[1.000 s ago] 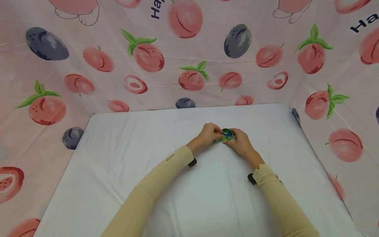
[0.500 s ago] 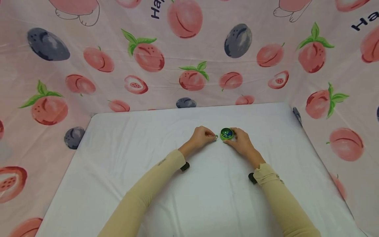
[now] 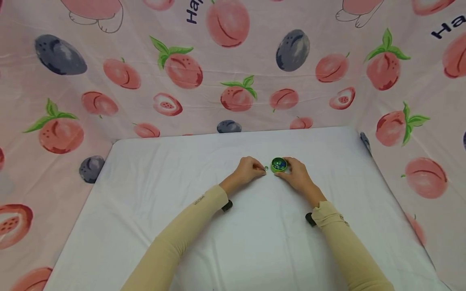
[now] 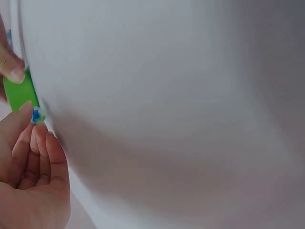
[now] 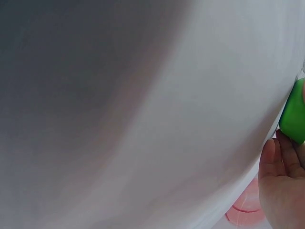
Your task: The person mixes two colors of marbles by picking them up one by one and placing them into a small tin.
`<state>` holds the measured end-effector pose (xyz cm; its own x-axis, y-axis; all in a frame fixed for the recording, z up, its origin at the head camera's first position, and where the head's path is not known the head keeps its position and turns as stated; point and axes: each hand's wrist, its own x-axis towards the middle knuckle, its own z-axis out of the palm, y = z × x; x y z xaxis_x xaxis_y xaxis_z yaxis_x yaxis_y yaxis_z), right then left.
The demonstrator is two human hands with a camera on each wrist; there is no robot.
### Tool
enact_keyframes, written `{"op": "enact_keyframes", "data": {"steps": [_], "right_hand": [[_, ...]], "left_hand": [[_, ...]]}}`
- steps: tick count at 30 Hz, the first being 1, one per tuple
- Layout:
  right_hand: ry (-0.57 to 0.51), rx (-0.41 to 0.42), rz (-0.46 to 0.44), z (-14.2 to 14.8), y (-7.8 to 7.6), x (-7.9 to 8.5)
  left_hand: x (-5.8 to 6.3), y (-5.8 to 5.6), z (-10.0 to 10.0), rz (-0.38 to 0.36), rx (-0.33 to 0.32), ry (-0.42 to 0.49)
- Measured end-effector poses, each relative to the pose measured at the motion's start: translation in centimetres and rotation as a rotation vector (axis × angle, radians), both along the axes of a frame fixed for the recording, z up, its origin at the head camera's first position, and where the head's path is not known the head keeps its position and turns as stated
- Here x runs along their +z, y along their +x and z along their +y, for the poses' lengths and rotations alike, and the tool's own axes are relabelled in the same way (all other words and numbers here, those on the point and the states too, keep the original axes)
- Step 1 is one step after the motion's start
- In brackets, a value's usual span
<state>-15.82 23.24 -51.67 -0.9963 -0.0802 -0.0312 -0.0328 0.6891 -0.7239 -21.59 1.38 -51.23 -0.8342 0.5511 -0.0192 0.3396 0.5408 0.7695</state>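
A small green bowl [image 3: 278,165] stands toward the back of the white table, with several shiny blue and green glass marbles inside it. My right hand [image 3: 296,173] holds the bowl from the right, thumb in front and fingers round the far side. Just left of the bowl, my left hand [image 3: 248,169] has thumb and fingertips together. In the left wrist view it pinches a clear marble with a blue swirl [image 4: 35,115]. A greenish clear marble [image 3: 266,167] shows at those fingertips, between the left hand and the bowl. In the right wrist view the bowl's green side [image 5: 294,114] is partly cut off.
The table [image 3: 233,234] has a white cloth with light creases. Behind and at both sides hangs a pink fabric [image 3: 204,109] printed with fruit. Dark wrist cameras sit under both beige sleeves [image 3: 196,214].
My left hand drew back from the bowl's rim to the tabletop at its left, and its fingers then closed on a marble there. The right hand and the bowl stayed in place.
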Motion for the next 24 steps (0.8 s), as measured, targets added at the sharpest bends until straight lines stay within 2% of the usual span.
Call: {"op": "enact_keyframes", "data": {"steps": [5,8,13,18,24], "right_hand": [[-0.001,-0.005,0.000,0.0,-0.1,-0.1],[-0.002,0.002,0.005,0.1,-0.1,-0.2],[0.001,0.017,0.026,0.1,0.0,-0.4],[0.003,0.021,0.039,0.1,0.0,-0.4],[0.005,0.019,0.039,0.1,-0.1,-0.2]], "left_hand": [[1.3,-0.5,0.9,-0.032,0.060,0.032],[2.0,-0.7,1.8,-0.033,0.055,0.035],[1.8,-0.6,3.0,-0.031,0.006,0.030],[1.4,-0.3,3.5,-0.041,-0.015,0.041],[2.2,-1.0,3.1,-0.020,0.006,0.045]]}}
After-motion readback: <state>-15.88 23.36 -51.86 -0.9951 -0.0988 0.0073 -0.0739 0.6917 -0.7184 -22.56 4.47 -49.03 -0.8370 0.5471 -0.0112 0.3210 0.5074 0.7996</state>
